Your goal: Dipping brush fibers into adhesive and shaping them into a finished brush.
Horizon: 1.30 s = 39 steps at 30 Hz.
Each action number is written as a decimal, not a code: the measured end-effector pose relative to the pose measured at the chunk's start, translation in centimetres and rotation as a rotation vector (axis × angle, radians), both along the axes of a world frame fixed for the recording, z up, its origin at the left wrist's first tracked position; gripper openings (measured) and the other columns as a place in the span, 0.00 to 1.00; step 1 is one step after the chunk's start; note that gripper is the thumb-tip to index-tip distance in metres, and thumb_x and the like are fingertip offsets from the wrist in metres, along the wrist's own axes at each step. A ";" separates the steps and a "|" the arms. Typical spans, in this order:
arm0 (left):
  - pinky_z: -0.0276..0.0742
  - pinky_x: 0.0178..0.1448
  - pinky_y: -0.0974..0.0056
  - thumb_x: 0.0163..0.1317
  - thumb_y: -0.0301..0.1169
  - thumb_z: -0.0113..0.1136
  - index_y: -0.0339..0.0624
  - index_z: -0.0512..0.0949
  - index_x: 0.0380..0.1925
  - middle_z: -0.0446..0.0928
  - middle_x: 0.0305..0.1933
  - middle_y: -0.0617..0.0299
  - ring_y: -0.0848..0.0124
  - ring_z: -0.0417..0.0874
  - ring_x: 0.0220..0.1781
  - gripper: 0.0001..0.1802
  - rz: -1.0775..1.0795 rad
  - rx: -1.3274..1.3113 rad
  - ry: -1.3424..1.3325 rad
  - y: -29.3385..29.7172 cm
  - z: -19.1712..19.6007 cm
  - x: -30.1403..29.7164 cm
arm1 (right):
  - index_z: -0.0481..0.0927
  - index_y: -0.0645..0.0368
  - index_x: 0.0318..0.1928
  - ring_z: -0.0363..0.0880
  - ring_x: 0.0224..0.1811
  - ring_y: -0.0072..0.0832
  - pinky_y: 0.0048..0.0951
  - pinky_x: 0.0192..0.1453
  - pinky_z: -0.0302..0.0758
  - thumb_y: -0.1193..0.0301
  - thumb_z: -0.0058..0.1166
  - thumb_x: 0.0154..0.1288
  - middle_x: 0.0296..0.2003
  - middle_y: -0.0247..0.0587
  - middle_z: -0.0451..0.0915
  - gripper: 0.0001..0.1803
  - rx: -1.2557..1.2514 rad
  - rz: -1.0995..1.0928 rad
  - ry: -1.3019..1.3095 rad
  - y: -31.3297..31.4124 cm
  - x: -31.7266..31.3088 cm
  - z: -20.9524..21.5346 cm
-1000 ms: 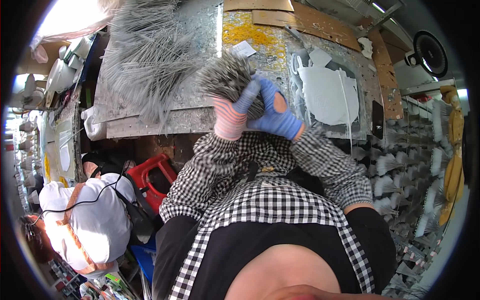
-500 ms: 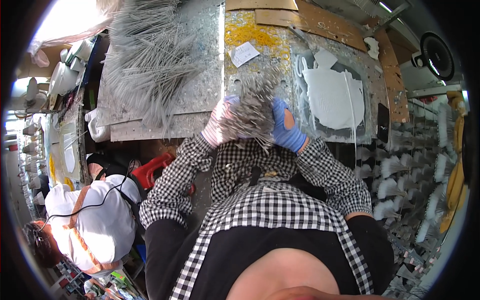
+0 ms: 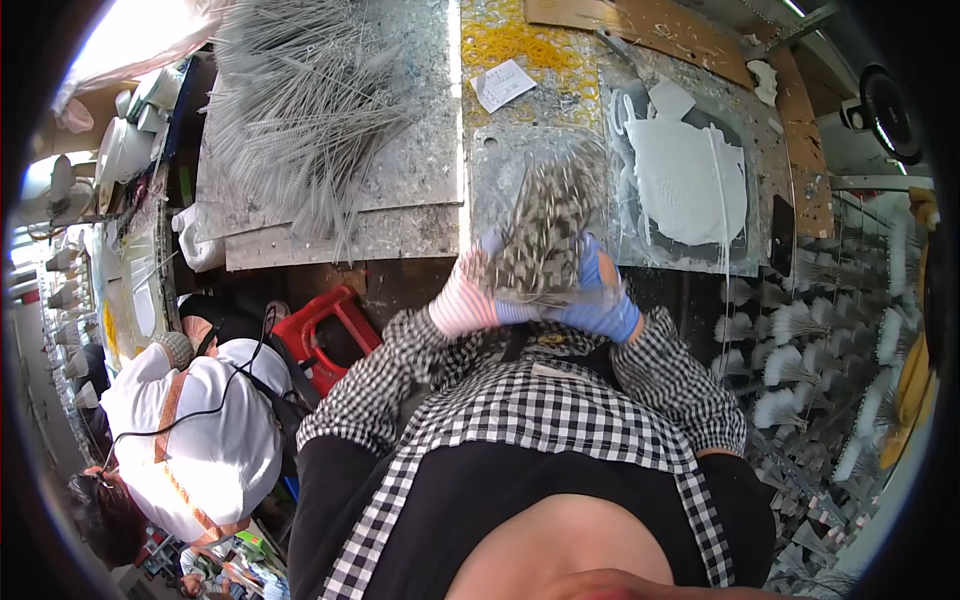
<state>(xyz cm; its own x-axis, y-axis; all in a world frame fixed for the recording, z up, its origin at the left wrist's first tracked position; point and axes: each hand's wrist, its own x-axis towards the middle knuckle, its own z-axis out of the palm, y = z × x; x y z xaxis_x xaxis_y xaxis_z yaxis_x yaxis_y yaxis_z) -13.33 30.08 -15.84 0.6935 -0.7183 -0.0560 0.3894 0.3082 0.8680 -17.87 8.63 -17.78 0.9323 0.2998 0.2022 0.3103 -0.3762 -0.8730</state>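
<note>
Between my hands, at the table's front edge, is a bundle of thin grey wire-like strands (image 3: 550,220), smeared by motion. My left hand (image 3: 466,302), in a pink-and-white striped glove, closes on its left and lower side. My right hand (image 3: 605,308), in a blue glove with a bare patch, grips it from the right. Most fingertips are hidden behind the bundle. Further left on the table lies a big loose pile of thin wire-stemmed brushes (image 3: 310,120). A slip of paper (image 3: 503,86) and scattered yellow rubber bands (image 3: 520,45) lie beyond the bundle.
Right of my hands, white paste (image 3: 690,180) is spread on a board, with a phone (image 3: 782,236) near it. Cardboard strips (image 3: 640,35) edge the table's back. White brush tufts (image 3: 790,325) hang at right. A co-worker (image 3: 205,430) sits at left by a red stool (image 3: 325,335).
My hands and the bundle have shifted right and a little nearer to me. The bundle's strands now point more away from me. The whole view has shifted slightly.
</note>
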 end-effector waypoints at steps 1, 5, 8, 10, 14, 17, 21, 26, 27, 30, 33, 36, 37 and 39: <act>0.74 0.73 0.61 0.61 0.34 0.73 0.37 0.63 0.71 0.78 0.65 0.58 0.67 0.79 0.65 0.41 0.019 0.124 -0.059 0.2 -0.2 -1.3 | 0.69 0.61 0.63 0.86 0.49 0.37 0.35 0.60 0.83 0.56 0.80 0.48 0.52 0.44 0.84 0.46 0.061 0.000 0.078 0.2 -0.9 0.1; 0.82 0.59 0.65 0.60 0.27 0.73 0.33 0.72 0.62 0.83 0.53 0.56 0.70 0.85 0.52 0.31 0.173 0.383 0.236 1.2 -2.7 -5.5 | 0.69 0.64 0.69 0.85 0.51 0.29 0.32 0.60 0.81 0.62 0.76 0.58 0.53 0.39 0.85 0.43 0.494 0.093 0.988 0.2 -2.8 -0.2; 0.84 0.52 0.66 0.59 0.27 0.74 0.34 0.75 0.59 0.85 0.47 0.60 0.73 0.86 0.46 0.28 0.248 0.374 0.384 0.8 -4.6 -6.3 | 0.70 0.64 0.69 0.84 0.51 0.27 0.31 0.62 0.80 0.64 0.76 0.58 0.56 0.39 0.82 0.42 0.556 -0.038 0.937 0.4 -3.1 -0.5; 0.84 0.52 0.66 0.59 0.27 0.74 0.34 0.76 0.58 0.85 0.47 0.61 0.73 0.86 0.45 0.27 0.256 0.404 0.470 -0.3 -5.2 -6.4 | 0.70 0.65 0.69 0.84 0.51 0.27 0.26 0.54 0.83 0.64 0.76 0.59 0.57 0.40 0.81 0.41 0.547 -0.115 0.936 0.7 -3.1 -0.6; 0.80 0.36 0.71 0.59 0.30 0.75 0.38 0.79 0.52 0.84 0.40 0.66 0.78 0.81 0.32 0.22 0.477 0.361 0.262 -2.0 -5.0 -6.5 | 0.73 0.65 0.63 0.84 0.39 0.22 0.20 0.31 0.81 0.65 0.73 0.63 0.46 0.41 0.84 0.33 0.668 -0.119 0.882 1.2 -3.2 -0.1; 0.70 0.28 0.72 0.61 0.35 0.74 0.40 0.82 0.43 0.81 0.31 0.68 0.81 0.75 0.25 0.16 0.338 0.535 0.292 -1.0 -3.5 -7.0 | 0.77 0.64 0.54 0.79 0.25 0.20 0.21 0.26 0.75 0.67 0.69 0.65 0.32 0.39 0.84 0.22 0.604 -0.116 0.961 0.9 -3.4 0.7; 0.68 0.28 0.71 0.62 0.31 0.72 0.40 0.84 0.38 0.80 0.27 0.70 0.81 0.75 0.25 0.09 0.430 0.331 0.375 -0.1 -1.8 -8.7 | 0.79 0.61 0.36 0.70 0.18 0.19 0.22 0.22 0.62 0.63 0.59 0.67 0.24 0.34 0.77 0.12 0.526 -0.017 0.861 0.1 -4.3 1.2; 0.82 0.37 0.68 0.52 0.29 0.76 0.36 0.84 0.47 0.87 0.35 0.62 0.75 0.84 0.32 0.21 0.623 0.219 0.282 -2.3 -3.9 -10.0 | 0.79 0.61 0.32 0.73 0.18 0.21 0.22 0.21 0.68 0.68 0.59 0.65 0.24 0.36 0.79 0.09 0.442 0.037 0.820 0.7 -4.1 0.4; 0.83 0.39 0.67 0.52 0.28 0.76 0.36 0.84 0.48 0.88 0.38 0.60 0.73 0.86 0.36 0.22 0.544 0.286 0.415 -2.4 -4.8 -10.0 | 0.79 0.62 0.32 0.73 0.19 0.21 0.23 0.21 0.68 0.68 0.59 0.65 0.24 0.36 0.79 0.09 0.459 0.016 0.816 0.9 -4.0 0.3; 0.83 0.50 0.65 0.57 0.27 0.75 0.35 0.81 0.56 0.87 0.47 0.58 0.73 0.86 0.46 0.26 0.561 0.277 0.411 -2.8 -6.5 -10.6 | 0.79 0.63 0.33 0.74 0.18 0.21 0.22 0.19 0.68 0.68 0.59 0.67 0.22 0.36 0.78 0.10 0.366 0.069 0.814 1.0 -3.8 -0.3; 0.85 0.49 0.65 0.57 0.25 0.75 0.35 0.81 0.56 0.87 0.46 0.59 0.72 0.86 0.45 0.25 0.514 0.001 0.512 -2.3 -6.5 -10.9 | 0.78 0.63 0.41 0.74 0.17 0.21 0.23 0.19 0.71 0.71 0.63 0.66 0.24 0.35 0.78 0.09 0.249 0.027 0.730 0.3 -3.9 -0.9; 0.83 0.38 0.68 0.56 0.23 0.75 0.37 0.83 0.49 0.87 0.39 0.63 0.74 0.85 0.36 0.20 0.547 0.128 0.493 -1.5 -5.8 -10.6 | 0.75 0.63 0.54 0.82 0.26 0.26 0.30 0.28 0.80 0.73 0.66 0.65 0.35 0.40 0.83 0.20 0.066 0.026 0.628 -0.2 -3.8 -1.8; 0.82 0.36 0.69 0.57 0.24 0.75 0.37 0.83 0.47 0.87 0.37 0.64 0.75 0.85 0.34 0.18 0.574 0.153 0.419 -1.7 -5.5 -10.5 | 0.74 0.63 0.55 0.83 0.31 0.29 0.32 0.34 0.81 0.72 0.66 0.65 0.38 0.41 0.84 0.21 0.032 0.060 0.479 -0.4 -3.9 -2.1; 0.79 0.34 0.69 0.58 0.24 0.74 0.37 0.84 0.44 0.86 0.33 0.64 0.76 0.83 0.32 0.14 0.497 0.162 0.417 -2.1 -5.4 -10.3 | 0.74 0.64 0.58 0.86 0.41 0.33 0.36 0.45 0.83 0.70 0.67 0.65 0.44 0.43 0.84 0.24 -0.061 0.073 0.187 -0.5 -3.8 -2.4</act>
<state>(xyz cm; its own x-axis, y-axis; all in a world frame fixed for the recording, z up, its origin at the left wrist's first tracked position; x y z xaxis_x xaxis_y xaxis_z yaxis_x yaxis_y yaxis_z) -23.59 28.02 -21.21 0.8365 -0.2793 -0.4714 0.5479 0.4163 0.7256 -21.71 8.17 -20.20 0.9271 0.3747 0.0067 0.1733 -0.4129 -0.8941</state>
